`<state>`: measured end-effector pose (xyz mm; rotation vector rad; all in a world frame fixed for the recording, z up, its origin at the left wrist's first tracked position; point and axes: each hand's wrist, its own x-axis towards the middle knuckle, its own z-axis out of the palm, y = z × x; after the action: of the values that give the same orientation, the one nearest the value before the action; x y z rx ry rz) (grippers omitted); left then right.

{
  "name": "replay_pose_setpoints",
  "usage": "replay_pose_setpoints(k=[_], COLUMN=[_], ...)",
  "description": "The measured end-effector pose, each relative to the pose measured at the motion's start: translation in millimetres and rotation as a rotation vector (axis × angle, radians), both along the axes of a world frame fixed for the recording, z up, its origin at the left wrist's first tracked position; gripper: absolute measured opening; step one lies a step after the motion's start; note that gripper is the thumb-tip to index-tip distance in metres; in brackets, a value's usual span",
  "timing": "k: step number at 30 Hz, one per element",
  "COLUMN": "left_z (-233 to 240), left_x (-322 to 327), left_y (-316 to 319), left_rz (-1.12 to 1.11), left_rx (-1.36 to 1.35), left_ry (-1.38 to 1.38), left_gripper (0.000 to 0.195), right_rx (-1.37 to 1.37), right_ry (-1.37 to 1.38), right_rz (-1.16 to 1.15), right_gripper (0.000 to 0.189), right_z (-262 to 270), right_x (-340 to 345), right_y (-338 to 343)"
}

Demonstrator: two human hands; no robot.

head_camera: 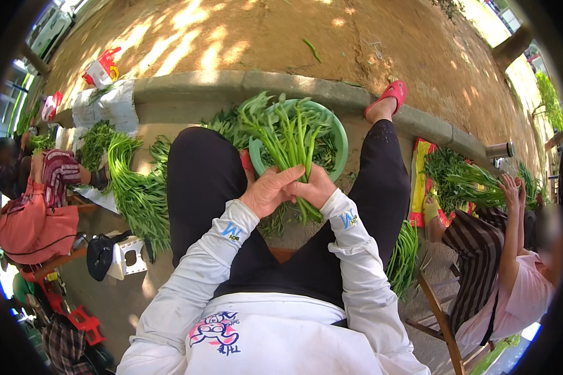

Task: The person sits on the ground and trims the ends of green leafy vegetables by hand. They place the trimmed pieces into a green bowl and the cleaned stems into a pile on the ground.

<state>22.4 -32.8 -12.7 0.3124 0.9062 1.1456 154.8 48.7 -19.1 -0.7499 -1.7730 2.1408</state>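
Both of my hands grip one bunch of long-stemmed leafy greens, which look like water spinach. My left hand wraps the stems from the left. Around the same stems from the right is my right hand, and the two hands meet with thumbs on top. Leaves point away from me, and the stem ends stick out below the right hand. Under the bunch, between my knees, stands a round green plastic basin with more leaves inside. Loose leafy greens lie against its left side.
Long-stemmed greens are heaped left of my leg, and another bundle lies by my right thigh. A concrete curb runs beyond the basin. People sit on both sides; one person's hands hold greens. A white plastic stool carries a black bag.
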Motion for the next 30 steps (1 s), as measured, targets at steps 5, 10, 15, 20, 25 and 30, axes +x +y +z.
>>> replay_pose_setpoints(k=[5, 10, 15, 20, 25, 30], left_z=[-2, -2, -10, -10, -14, -14], left_x=[3, -3, -4, -7, -9, -8], left_y=[1, 2, 2, 2, 2, 3], left_rz=[0.147, 0.245, 0.291, 0.353, 0.358, 0.34], left_rx=[0.026, 0.037, 0.069, -0.014, -0.064, -0.029], left_ry=[-0.085, -0.081, -0.012, 0.016, 0.073, 0.106], left_gripper=[0.034, 0.029, 0.029, 0.029, 0.03, 0.031], right_rx=[0.177, 0.219, 0.175, -0.174, -0.107, -0.269], right_ry=[0.01, -0.094, -0.033, 0.06, 0.358, 0.267], right_rz=[0.033, -0.069, -0.035, -0.316, -0.967, -0.716], right_gripper=[0.043, 0.039, 0.026, 0.018, 0.015, 0.014], right_z=[8, 6, -11, 1, 4, 9], right_x=[-4, 6, 9, 7, 15, 21], right_y=[-1, 2, 7, 3, 27, 27])
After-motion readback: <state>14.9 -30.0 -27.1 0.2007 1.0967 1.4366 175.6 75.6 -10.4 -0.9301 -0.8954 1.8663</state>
